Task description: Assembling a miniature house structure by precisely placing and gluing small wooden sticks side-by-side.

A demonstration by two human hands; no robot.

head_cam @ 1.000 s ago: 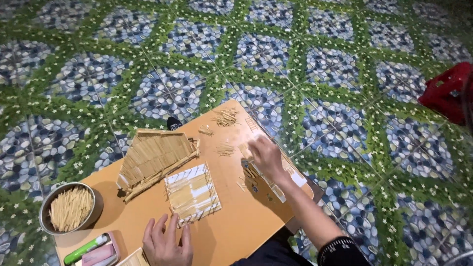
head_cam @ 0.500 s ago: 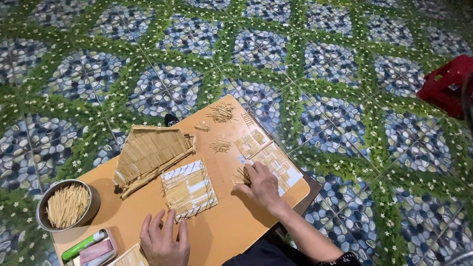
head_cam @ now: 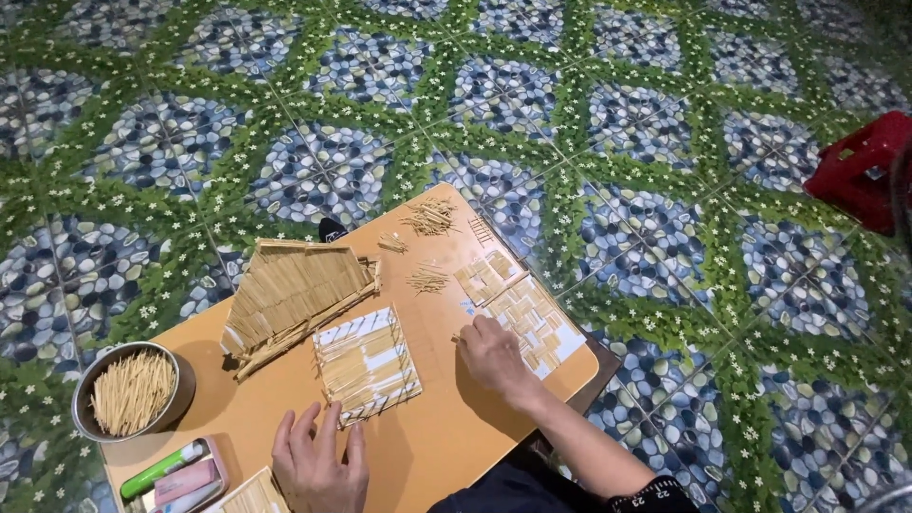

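Note:
A low orange table point(head_cam: 446, 446) carries models built of thin wooden sticks. My left hand point(head_cam: 313, 464) lies flat on the table, fingers spread, just below a square stick panel point(head_cam: 367, 365). My right hand point(head_cam: 491, 356) rests to the right of that panel with its fingers curled, pinching what looks like a small bunch of sticks at the near corner of a flat white sheet point(head_cam: 532, 323) covered with stick tiles. A roof-shaped stick piece point(head_cam: 294, 294) lies to the upper left of the panel.
A metal bowl point(head_cam: 85, 418) full of sticks stands at the table's left corner. A pink tray point(head_cam: 185, 484) with a green tube lies by the front edge. Loose stick piles point(head_cam: 429, 217) sit at the far corner. A red stool point(head_cam: 860, 166) stands on the patterned floor at right.
My right hand has pulled back from the far part of the tiled sheet toward me, uncovering the sheet, and now sits at its near corner. My left hand has barely moved.

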